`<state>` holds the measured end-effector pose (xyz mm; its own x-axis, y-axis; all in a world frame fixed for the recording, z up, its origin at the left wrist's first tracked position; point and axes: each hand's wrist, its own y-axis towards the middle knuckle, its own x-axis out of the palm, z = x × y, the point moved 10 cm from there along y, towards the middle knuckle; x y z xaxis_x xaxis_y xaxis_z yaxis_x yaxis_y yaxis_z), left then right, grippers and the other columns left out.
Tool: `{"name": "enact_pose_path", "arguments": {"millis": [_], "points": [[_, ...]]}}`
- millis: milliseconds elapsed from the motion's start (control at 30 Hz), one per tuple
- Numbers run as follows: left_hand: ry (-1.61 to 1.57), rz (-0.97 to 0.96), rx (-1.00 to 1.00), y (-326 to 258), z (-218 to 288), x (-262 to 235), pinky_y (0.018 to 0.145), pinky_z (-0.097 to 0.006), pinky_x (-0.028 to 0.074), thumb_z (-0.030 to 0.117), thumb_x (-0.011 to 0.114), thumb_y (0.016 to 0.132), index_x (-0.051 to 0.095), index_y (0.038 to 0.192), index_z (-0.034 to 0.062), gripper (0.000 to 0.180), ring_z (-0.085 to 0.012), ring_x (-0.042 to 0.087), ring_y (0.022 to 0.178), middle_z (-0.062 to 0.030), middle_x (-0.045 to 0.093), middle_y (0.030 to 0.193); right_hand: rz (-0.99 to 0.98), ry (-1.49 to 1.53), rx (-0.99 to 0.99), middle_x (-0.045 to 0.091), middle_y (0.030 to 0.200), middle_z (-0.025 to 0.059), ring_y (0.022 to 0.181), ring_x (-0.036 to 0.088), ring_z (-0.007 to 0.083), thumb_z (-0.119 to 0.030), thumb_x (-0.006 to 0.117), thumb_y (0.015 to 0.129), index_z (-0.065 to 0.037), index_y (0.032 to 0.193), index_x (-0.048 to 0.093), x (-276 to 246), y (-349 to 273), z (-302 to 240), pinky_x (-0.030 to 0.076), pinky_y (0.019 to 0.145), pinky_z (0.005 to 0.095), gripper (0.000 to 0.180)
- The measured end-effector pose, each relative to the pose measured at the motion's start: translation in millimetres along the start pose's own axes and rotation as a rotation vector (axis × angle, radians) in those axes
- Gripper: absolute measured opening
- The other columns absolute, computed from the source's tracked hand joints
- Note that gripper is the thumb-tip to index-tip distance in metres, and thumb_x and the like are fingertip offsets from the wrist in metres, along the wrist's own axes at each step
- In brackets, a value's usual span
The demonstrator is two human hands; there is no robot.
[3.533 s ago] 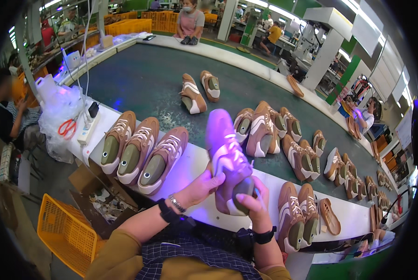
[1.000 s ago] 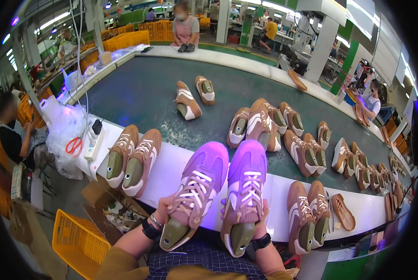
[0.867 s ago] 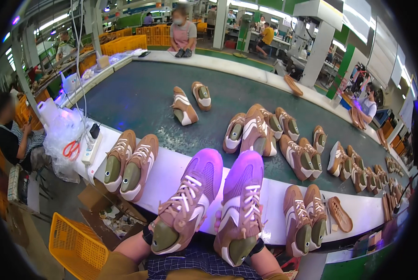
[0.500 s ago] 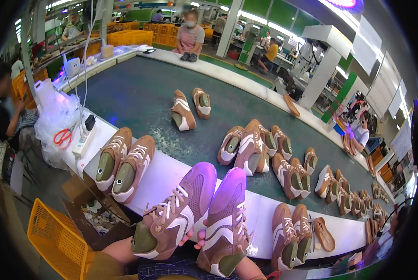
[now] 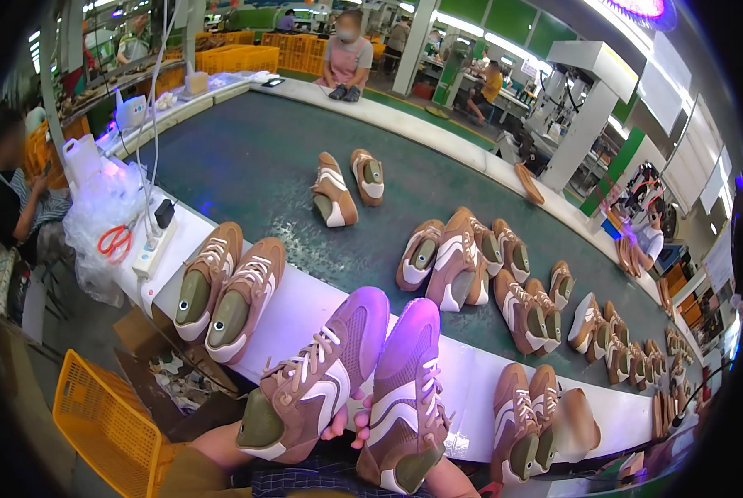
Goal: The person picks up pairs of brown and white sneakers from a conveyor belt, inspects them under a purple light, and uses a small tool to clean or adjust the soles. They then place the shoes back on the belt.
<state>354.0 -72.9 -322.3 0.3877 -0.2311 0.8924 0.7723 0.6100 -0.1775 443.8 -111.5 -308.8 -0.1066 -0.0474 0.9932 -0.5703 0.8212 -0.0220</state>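
My left hand (image 5: 336,425) is closed on a brown sneaker (image 5: 317,390) with white laces and a white side stripe. My right hand (image 5: 361,420) grips a matching sneaker (image 5: 400,407). Both shoes are held up close together, toes pointing away and nearly touching, their toe caps lit purple. Olive-green shoe lasts fill their openings. Only fingertips show between the two shoes; the rest of each hand is hidden behind them. On the white bench edge (image 5: 467,373), one pair of sneakers (image 5: 230,290) stands to the left and another pair (image 5: 525,419) to the right.
Several more sneakers (image 5: 454,257) stand on the dark green table surface (image 5: 255,166). A power strip (image 5: 154,249) and red-handled scissors (image 5: 114,242) lie at left, above a yellow crate (image 5: 110,415). A tan shoe sole (image 5: 585,415), partly blurred, lies at right. Co-workers are farther off.
The whole view has shifted slightly, with the bench and shoes moving a little to the right. Both sneakers stay in my hands in nearly the same pose. The tan sole now looks partly blurred.
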Motion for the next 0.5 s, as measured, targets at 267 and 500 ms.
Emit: {"name": "enact_pose_path", "arguments": {"millis": [267, 500], "points": [[-0.172, -0.062, 0.122, 22.9, 15.3, 46.1, 0.078, -0.038, 0.046, 0.061, 0.047, 0.071, 0.044, 0.118, -0.0003, 0.077, -0.0298, 0.056, 0.088, -0.0181, 0.055, 0.098, 0.283, -0.407, -0.365, 0.051, 0.109, 0.0264, 0.095, 0.055, 0.0387, -0.065, 0.048, 0.064, 0.007, 0.123, 0.037, 5.4, -19.1, -56.3, 0.044, 0.083, 0.0520, 0.094], [-0.074, -0.010, 0.507, 27.7, 68.7, 26.1, 0.100, -0.045, 0.034, 0.033, 0.056, 0.079, 0.038, 0.128, 0.0027, 0.060, -0.0319, 0.046, 0.115, -0.0177, 0.047, 0.124, 0.291, -0.476, -0.826, 0.053, 0.116, 0.0147, 0.108, 0.052, 0.0274, -0.014, 0.060, 0.070, 0.001, 0.124, 0.040, 46.5, -63.6, -119.4, 0.039, 0.097, 0.0399, 0.059]]}}
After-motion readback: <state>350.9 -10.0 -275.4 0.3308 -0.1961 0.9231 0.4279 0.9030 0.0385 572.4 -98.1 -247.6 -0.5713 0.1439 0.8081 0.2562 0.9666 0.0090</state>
